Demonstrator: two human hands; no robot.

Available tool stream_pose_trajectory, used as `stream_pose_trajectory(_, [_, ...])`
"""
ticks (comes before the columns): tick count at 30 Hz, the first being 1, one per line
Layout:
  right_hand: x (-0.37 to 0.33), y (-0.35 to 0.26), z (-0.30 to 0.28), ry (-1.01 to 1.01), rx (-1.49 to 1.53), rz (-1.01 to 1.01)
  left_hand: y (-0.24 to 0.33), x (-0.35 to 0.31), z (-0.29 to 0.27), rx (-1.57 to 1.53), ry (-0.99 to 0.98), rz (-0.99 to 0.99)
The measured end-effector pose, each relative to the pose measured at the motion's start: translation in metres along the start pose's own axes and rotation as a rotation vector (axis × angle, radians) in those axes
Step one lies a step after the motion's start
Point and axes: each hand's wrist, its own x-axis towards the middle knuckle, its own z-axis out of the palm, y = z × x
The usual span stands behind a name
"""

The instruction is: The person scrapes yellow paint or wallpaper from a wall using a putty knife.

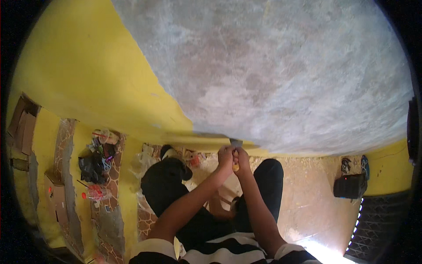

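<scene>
Both hands are wrapped around a scraper, side by side, low against the wall in front of me. Between my left hand (225, 158) and my right hand (241, 159) shows the yellow end of the scraper's handle (236, 167). Its dark flat blade (236, 143) points away from me and appears to meet the lower wall; the exact contact is too small to tell. The wall is bare mottled grey (272, 75) over most of its face. Yellow paint (83, 57) covers its left part and a strip along the bottom, with a ragged edge between.
At left, yellow-sided steps hold a black plastic bag (92, 168), a clear bottle with a red cap (96, 192), a cup (106, 136) and cardboard boxes (56, 198). A black box (350, 186) and shoes (365, 166) lie at right, near a dark grille (378, 224). Crumbs line the wall's foot.
</scene>
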Motion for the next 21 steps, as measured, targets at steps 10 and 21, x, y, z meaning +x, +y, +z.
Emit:
stream_pose_trajectory(10, [-0.025, -0.007, 0.014, 0.015, -0.054, -0.083, 0.012, -0.027, 0.012, 0.111, -0.033, 0.058])
stream_pose_trajectory(21, [-0.018, -0.017, 0.017, 0.109, 0.027, 0.068, 0.003, -0.008, 0.015, 0.013, 0.025, -0.018])
